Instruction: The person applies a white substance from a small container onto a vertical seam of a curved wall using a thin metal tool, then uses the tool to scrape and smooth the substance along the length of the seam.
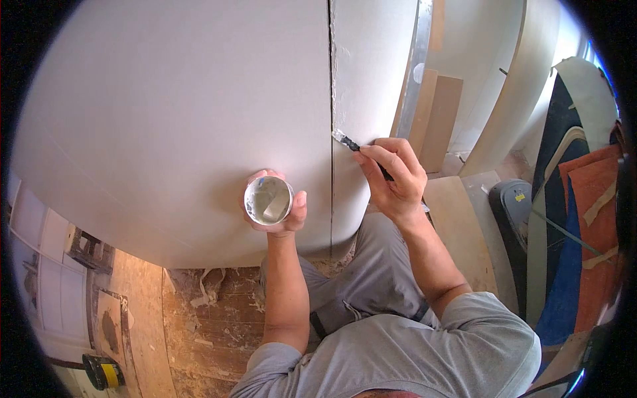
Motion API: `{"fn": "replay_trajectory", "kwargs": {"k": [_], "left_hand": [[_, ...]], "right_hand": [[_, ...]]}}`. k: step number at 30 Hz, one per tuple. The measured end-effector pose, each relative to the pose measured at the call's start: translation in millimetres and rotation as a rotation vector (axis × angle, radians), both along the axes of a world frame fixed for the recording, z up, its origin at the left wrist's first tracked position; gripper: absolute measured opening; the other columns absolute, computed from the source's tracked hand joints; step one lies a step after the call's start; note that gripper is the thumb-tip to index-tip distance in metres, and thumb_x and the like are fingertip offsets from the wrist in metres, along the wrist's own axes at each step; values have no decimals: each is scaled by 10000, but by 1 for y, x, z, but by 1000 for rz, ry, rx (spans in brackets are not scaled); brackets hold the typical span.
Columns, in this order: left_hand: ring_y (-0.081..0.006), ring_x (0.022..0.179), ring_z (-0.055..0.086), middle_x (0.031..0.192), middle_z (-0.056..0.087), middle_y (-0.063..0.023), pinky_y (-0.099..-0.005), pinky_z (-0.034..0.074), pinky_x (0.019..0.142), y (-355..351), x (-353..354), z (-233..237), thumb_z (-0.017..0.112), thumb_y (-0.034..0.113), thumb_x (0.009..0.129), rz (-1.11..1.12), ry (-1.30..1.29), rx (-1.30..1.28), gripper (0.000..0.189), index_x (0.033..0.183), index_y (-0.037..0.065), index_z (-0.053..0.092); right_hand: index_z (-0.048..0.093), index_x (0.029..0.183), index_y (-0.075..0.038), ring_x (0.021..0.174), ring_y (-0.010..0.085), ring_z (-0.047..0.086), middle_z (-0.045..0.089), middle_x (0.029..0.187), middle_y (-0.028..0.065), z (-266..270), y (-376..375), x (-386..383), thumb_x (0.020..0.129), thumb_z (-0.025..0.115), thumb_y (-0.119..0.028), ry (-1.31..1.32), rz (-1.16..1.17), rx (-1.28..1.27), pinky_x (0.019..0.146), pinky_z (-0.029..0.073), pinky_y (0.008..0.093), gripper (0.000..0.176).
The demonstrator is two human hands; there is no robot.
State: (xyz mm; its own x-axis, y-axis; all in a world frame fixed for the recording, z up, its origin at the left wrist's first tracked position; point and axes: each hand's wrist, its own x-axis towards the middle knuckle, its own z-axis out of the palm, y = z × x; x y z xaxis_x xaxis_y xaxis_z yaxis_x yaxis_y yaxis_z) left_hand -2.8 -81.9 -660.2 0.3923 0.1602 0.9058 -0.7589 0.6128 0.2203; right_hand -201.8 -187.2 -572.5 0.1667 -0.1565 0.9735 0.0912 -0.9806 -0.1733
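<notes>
A round cup [247, 200] of whitish paste is held by my left hand [298, 211], the fingers wrapped around its far side and the thumb at the right. Inside the cup lies a pale flat piece [275, 207], partly in the paste. My right hand [398, 174] pinches a slim black-handled tool [348, 141]. Its white-smeared tip points up and left, right at the dark seam [331, 99] that runs down the large pale curved panel [199, 99]. Rough white filler [335, 56] shows along the upper part of this seam.
Wooden boards [443, 123] lean behind the panel at the right. Beyond them hang orange cloth [594, 192] and a blue cloth [563, 292], near a dark case [512, 215]. At lower left are a worn wooden floor [212, 338] and a black tub [103, 371].
</notes>
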Motion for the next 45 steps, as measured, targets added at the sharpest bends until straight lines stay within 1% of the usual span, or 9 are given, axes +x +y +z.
{"fn": "replay_trajectory", "kwargs": {"k": [3, 5, 8, 12, 17, 24, 30, 35, 45], "left_hand": [[-176, 853, 641, 1025, 703, -102, -355, 571, 789, 2, -1, -1, 915, 272, 886, -8, 2, 12, 745, 1459, -22, 541], [-178, 870, 643, 1017, 698, -98, -368, 570, 812, 2, -1, -1, 914, 270, 888, -36, -1, 2, 748, 1464, -22, 536], [-180, 884, 644, 1005, 695, -90, -378, 568, 823, 3, -3, 0, 914, 272, 889, -49, 18, 7, 742, 1460, -21, 541], [-181, 883, 643, 1000, 695, -86, -374, 565, 819, 3, 1, -1, 914, 265, 888, -53, 5, -5, 740, 1461, -20, 542], [-182, 889, 645, 986, 696, -82, -374, 564, 824, 2, 2, -1, 910, 251, 893, -73, -2, 6, 738, 1467, -24, 536], [-191, 910, 651, 980, 697, -82, -378, 562, 843, 3, 4, -2, 900, 227, 895, -46, -44, 3, 740, 1480, -28, 524], [-194, 926, 655, 972, 707, -83, -380, 564, 856, 2, 3, 0, 881, 221, 906, -71, -10, 3, 732, 1481, -46, 516], [-191, 924, 658, 980, 711, -80, -384, 566, 860, 1, 4, -1, 887, 217, 904, -13, -63, 2, 725, 1475, -42, 522], [-189, 902, 653, 961, 702, -71, -369, 566, 827, 1, 1, 2, 903, 249, 900, -53, -20, -7, 721, 1450, -36, 534]], "right_hand": [[791, 1124, -9, 782, 170, 717, 722, 1005, 112, 2, -2, 0, 864, 898, 97, 13, -50, -22, 636, 579, 294, 300], [807, 1101, -53, 620, 137, 671, 714, 982, 83, 2, -7, 4, 875, 873, 57, -54, -54, -66, 507, 504, 307, 260], [814, 1088, -54, 622, 122, 660, 702, 975, 75, 7, -9, 6, 874, 872, 61, -99, -55, -94, 501, 492, 306, 250], [816, 1074, -54, 610, 110, 645, 699, 972, 76, 8, -9, -1, 870, 878, 57, -72, -71, -62, 491, 480, 304, 240], [820, 1071, -59, 574, 96, 609, 698, 954, 69, 2, -15, 0, 858, 890, 53, -37, -42, -143, 467, 446, 292, 251], [823, 1069, -67, 578, 98, 609, 714, 964, 67, 6, -16, -3, 846, 903, 41, -46, -45, -171, 462, 452, 291, 260], [829, 1068, -80, 572, 94, 599, 697, 946, 55, 2, -18, -7, 850, 911, 10, 20, -79, -190, 455, 437, 278, 251], [831, 1074, -83, 568, 96, 590, 695, 943, 58, -1, -14, -12, 857, 909, 8, 39, -81, -178, 455, 441, 285, 248], [820, 1085, -84, 574, 96, 605, 701, 971, 64, -4, -20, -12, 854, 918, -1, 49, -84, -220, 456, 452, 289, 264]]}}
